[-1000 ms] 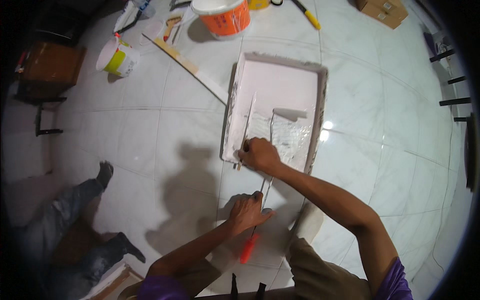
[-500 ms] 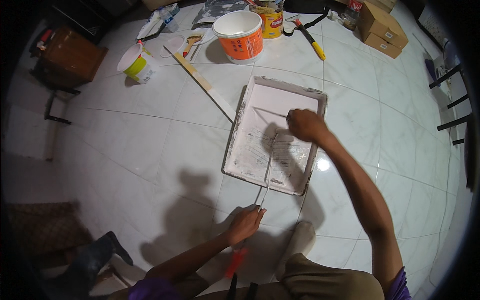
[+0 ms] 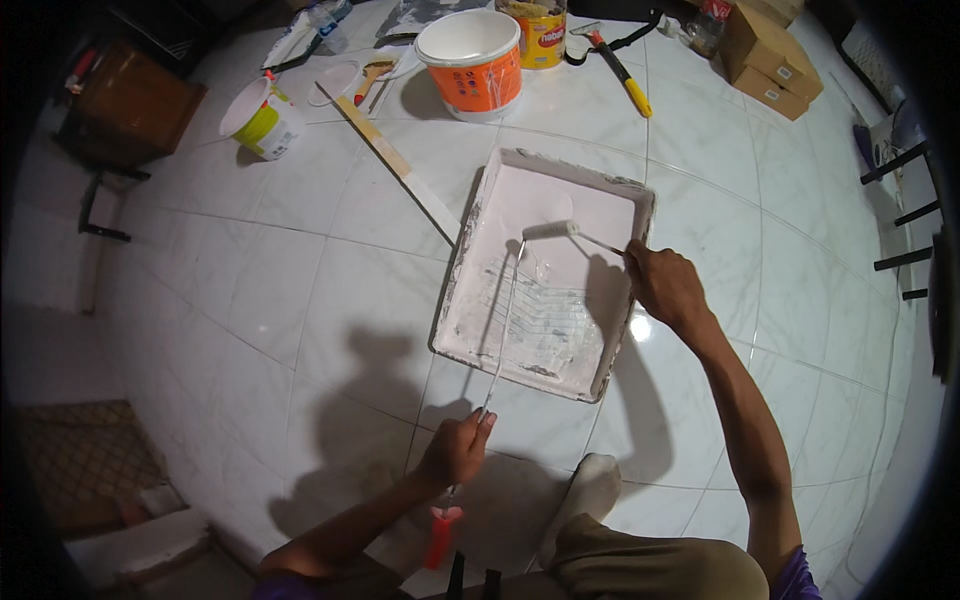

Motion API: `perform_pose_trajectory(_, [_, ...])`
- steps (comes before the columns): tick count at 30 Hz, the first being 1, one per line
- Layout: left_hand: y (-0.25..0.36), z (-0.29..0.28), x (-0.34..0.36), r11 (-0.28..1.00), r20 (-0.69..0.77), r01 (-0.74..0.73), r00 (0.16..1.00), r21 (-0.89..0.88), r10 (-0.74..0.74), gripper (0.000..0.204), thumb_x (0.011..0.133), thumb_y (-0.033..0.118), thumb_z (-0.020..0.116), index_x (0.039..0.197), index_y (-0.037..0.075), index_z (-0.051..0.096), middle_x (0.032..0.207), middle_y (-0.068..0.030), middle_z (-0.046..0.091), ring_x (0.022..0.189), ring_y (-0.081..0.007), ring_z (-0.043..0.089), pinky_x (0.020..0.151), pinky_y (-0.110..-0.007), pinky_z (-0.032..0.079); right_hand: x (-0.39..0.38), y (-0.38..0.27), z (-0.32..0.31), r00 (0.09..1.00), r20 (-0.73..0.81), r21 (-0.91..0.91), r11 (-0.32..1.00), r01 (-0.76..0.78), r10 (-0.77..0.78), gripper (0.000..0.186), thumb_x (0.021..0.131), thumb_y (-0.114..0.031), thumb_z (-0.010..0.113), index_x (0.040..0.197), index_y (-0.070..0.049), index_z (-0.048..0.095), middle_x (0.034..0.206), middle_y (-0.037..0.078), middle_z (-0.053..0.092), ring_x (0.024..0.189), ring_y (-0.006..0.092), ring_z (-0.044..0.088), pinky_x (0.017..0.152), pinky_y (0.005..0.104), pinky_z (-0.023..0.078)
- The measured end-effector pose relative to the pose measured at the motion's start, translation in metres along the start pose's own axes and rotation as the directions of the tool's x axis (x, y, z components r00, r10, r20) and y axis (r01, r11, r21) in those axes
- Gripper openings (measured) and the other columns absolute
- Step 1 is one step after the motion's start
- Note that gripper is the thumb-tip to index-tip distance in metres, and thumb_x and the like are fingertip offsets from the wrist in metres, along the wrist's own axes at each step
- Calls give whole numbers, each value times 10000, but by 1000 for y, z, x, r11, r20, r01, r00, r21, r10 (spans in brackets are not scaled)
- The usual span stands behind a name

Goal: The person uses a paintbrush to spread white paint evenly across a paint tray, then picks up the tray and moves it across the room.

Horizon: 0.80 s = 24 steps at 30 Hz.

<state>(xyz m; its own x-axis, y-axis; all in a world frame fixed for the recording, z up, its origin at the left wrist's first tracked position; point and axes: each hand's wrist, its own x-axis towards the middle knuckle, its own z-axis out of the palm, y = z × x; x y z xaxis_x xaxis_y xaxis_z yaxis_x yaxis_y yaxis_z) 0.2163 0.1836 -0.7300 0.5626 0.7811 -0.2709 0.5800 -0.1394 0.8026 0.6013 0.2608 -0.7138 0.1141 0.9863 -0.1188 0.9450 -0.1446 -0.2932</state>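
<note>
A paint tray (image 3: 447,300) with pale pinkish-white paint lies on the tiled floor in front of me. My left hand (image 3: 455,450) is closed round the thin metal rod of a paint roller (image 3: 551,230). Its red-orange handle hangs below that hand, and the pale roller sleeve is over the paint pool. From the tray's right side, my right hand (image 3: 668,285) grips a slim stick-like tool (image 3: 603,244) whose tip meets the right end of the sleeve. Most of this tool is hidden by the fingers, so its kind is unclear.
A long wooden strip (image 3: 385,155) leans toward the tray's left edge. Behind stand an orange-and-white bucket (image 3: 470,90), a yellow can (image 3: 543,40) and a green-white tub (image 3: 265,125). A brush (image 3: 372,78), a yellow-black scraper (image 3: 625,80) and cardboard boxes (image 3: 770,65) lie beyond.
The roller sleeve has moved away from me, from the ridged slope up to the paint pool. My right hand has shifted right and slightly nearer; my left hand moved left and nearer.
</note>
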Motion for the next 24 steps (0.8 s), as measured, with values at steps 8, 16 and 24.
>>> perform_pose_trajectory(8, [28, -56, 40, 985, 77, 72, 993, 156, -85, 434, 1083, 330, 442, 835, -15, 532, 556, -200, 504, 501, -387, 508, 521, -480, 390, 20, 23, 10, 984, -143, -6, 994, -112, 110, 225, 1013, -200, 502, 1195, -66, 509, 681, 219, 655, 649, 433, 665, 574, 550, 509])
perform_pose_trajectory(16, [84, -115, 80, 947, 200, 64, 971, 316, -132, 552, 1081, 447, 379, 849, -22, 558, 582, -161, 514, 555, -311, 537, 603, -470, 453, 1, 11, 10, 990, -121, 33, 997, -70, 73, 303, 940, -163, 565, 1226, -67, 542, 724, 210, 681, 702, 400, 694, 605, 529, 535])
perform_pose_trajectory(24, [120, -175, 100, 837, 324, -29, 929, 546, -178, 402, 1075, 282, 455, 918, -56, 604, 611, -287, 540, 606, -488, 558, 617, -532, 441, -22, 1, -18, 1000, -11, 101, 995, -16, 17, 236, 924, -141, 575, 1147, -70, 543, 728, 213, 671, 726, 420, 684, 631, 543, 531])
